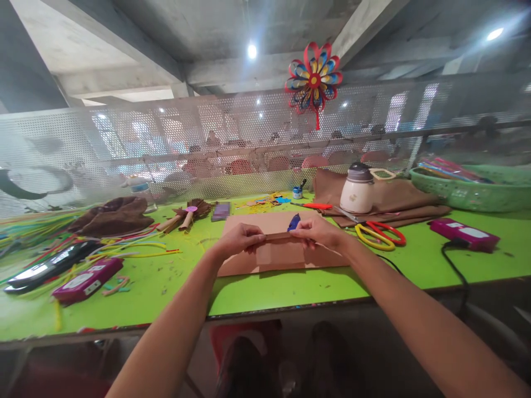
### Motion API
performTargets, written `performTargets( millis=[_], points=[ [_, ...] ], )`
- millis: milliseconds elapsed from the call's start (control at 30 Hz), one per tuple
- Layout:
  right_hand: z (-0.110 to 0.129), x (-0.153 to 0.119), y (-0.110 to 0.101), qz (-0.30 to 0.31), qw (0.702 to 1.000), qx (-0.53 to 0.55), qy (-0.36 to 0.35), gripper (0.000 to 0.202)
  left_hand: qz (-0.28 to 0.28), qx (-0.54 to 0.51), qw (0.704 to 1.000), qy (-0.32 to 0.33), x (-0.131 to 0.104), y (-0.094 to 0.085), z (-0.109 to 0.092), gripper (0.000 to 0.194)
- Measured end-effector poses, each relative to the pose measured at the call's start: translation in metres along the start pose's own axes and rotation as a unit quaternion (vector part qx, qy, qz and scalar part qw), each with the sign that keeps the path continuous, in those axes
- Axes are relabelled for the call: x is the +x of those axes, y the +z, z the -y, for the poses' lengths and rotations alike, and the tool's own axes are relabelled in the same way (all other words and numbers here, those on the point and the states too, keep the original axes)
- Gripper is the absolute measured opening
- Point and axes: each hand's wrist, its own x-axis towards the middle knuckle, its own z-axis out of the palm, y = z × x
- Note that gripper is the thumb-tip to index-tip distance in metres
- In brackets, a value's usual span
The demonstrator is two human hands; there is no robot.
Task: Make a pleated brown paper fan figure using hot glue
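Between my two hands stretches a narrow, folded strip of brown paper (277, 236), lifted a little above a larger brown sheet (238, 266) lying on the green table. My left hand (241, 240) pinches the strip's left end with thumb and fingers. At the other end my right hand (318, 231) is closed on the same strip. A small dark-blue object (294, 222) shows right beside the right fingertips; its kind and whether the hand touches it cannot be made out. Lighter, squarish brown paper (281, 255) lies below the strip, partly hidden by it.
Scissors with red and yellow handles (379, 235) lie right of my right hand, near a white bottle (357, 190) and brown material (398, 200). A green basket (477, 190) and a purple corded box (464, 234) stand farther right. Left are another purple box (88, 281) and coloured strips (145, 249).
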Motion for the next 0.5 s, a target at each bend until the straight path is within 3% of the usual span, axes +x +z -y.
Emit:
performTargets(
  millis=[167,267,400,500],
  points=[
    [0.0,0.002,0.0,-0.063,0.981,0.174,-0.058,0.044,-0.045,-0.174,0.983,-0.032,-0.002,0.004,-0.005,0.036],
    [0.007,-0.004,0.008,-0.006,0.98,0.167,-0.11,0.04,-0.031,-0.285,0.957,-0.048,-0.001,0.012,-0.006,0.035],
    [0.015,-0.014,0.018,0.109,0.978,0.139,-0.112,0.049,0.045,-0.339,0.937,-0.072,-0.002,0.026,-0.007,0.032],
    [0.017,-0.019,0.019,0.115,0.981,0.122,-0.101,0.042,0.095,-0.346,0.93,-0.079,-0.004,0.036,-0.01,0.032]
  ],
)
